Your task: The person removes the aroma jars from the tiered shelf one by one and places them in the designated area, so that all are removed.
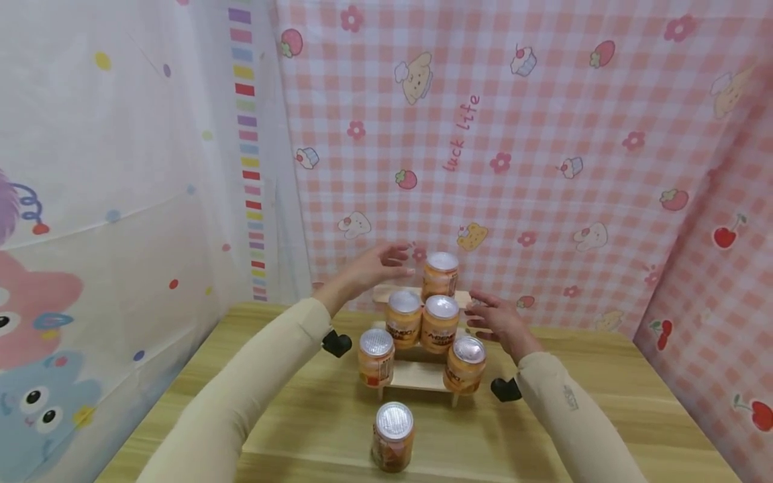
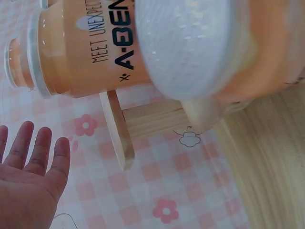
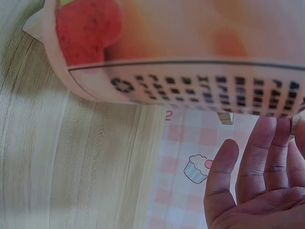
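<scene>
My left hand (image 1: pixel 382 263) reaches out left of the top can (image 1: pixel 440 282), palm toward it, fingers stretched and apart from it. On the other side my right hand (image 1: pixel 500 322) has its fingertips right by the right end of the stepped wooden rack (image 1: pixel 418 377). In the right wrist view those fingers (image 3: pixel 255 174) are extended and partly hidden by a can. Two orange cans with silver lids stand side by side on the middle step, the left one (image 1: pixel 403 322) and the right one (image 1: pixel 439 329). The lowest step bears a left can (image 1: pixel 376 362) and a right can (image 1: pixel 464 369).
Another orange can (image 1: pixel 392 443) stands upright on the wooden table (image 1: pixel 290 416), in front of the rack. Behind everything hangs a pink checked cloth (image 1: pixel 543 121); a white patterned curtain (image 1: pixel 139 201) covers the left side. Black wrist mounts stick out below each sleeve.
</scene>
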Demonstrator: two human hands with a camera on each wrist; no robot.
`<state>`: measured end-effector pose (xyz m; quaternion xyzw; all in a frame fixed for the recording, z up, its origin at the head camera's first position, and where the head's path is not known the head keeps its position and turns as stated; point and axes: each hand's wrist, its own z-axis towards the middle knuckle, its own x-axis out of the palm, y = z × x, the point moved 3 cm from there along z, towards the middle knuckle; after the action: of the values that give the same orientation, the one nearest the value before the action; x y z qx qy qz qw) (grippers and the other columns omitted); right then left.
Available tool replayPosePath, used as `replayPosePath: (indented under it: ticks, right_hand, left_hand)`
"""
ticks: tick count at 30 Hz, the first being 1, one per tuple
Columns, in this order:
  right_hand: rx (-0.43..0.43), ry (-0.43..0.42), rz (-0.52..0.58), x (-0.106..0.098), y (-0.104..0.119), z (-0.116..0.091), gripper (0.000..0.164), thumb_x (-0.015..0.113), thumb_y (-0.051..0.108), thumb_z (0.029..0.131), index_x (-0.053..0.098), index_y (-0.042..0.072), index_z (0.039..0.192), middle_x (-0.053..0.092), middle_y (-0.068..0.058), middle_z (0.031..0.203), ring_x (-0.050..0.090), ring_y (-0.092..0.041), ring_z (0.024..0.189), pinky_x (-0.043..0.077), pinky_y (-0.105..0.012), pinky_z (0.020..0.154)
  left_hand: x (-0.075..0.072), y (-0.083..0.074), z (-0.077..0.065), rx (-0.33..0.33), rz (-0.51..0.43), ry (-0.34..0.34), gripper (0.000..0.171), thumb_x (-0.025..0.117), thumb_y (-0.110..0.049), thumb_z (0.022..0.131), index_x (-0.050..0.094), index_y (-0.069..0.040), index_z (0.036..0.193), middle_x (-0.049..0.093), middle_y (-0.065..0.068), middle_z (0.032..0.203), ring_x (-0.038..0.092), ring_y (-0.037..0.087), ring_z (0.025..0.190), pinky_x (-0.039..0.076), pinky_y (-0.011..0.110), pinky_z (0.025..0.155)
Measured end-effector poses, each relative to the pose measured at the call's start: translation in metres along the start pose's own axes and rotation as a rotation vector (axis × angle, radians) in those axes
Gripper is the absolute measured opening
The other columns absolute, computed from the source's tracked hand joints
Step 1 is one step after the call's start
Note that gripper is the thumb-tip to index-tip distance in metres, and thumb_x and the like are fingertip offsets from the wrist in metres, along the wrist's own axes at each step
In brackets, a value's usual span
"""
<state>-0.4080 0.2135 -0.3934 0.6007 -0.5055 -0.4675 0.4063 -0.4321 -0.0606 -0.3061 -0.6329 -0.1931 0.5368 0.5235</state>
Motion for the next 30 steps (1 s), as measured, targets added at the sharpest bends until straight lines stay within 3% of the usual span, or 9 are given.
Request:
replayPosePath:
  ticks: [8, 13, 20, 30]
  right_hand:
    - [-0.015, -0.002, -0.009, 0.002, -0.005, -0.003, 0.053, 0.054, 0.021, 0.103, 0.038, 0.014, 0.153, 0.054, -0.022, 0.139, 0.065, -0.021, 0.100, 0.046, -0.051, 0.099]
    - [-0.006, -0.009, -0.009, 0.003, -0.005, -0.004, 0.052, 0.053, 0.021, 0.104, 0.039, 0.015, 0.153, 0.054, -0.022, 0.139, 0.064, -0.022, 0.101, 0.045, -0.053, 0.102]
    - [-0.003, -0.014, -0.018, 0.000, -0.003, -0.004, 0.053, 0.053, 0.022, 0.104, 0.038, 0.015, 0.154, 0.053, -0.022, 0.140, 0.064, -0.023, 0.102, 0.045, -0.052, 0.101]
    - [-0.020, -0.014, -0.025, -0.001, -0.002, -0.002, 0.052, 0.055, 0.022, 0.103, 0.040, 0.016, 0.153, 0.056, -0.020, 0.137, 0.065, -0.019, 0.095, 0.049, -0.047, 0.095]
  left_hand:
    - [0.016, 0.001, 0.019, 0.025, -0.044, 0.037, 0.066, 0.075, -0.027, 0.090, 0.045, -0.014, 0.148, 0.048, 0.015, 0.146, 0.046, 0.031, 0.133, 0.038, 0.047, 0.109]
    - [0.026, 0.003, 0.026, 0.024, -0.034, 0.055, 0.069, 0.073, -0.023, 0.091, 0.040, -0.011, 0.150, 0.049, 0.011, 0.145, 0.046, 0.029, 0.133, 0.036, 0.046, 0.111]
    - [0.033, 0.003, 0.035, -0.004, -0.001, 0.057, 0.074, 0.076, -0.028, 0.089, 0.040, -0.009, 0.150, 0.049, 0.012, 0.145, 0.046, 0.029, 0.133, 0.038, 0.047, 0.110]
    - [0.039, 0.000, 0.043, 0.012, -0.011, 0.079, 0.063, 0.075, -0.020, 0.089, 0.047, -0.010, 0.145, 0.054, 0.011, 0.139, 0.050, 0.028, 0.129, 0.041, 0.044, 0.107]
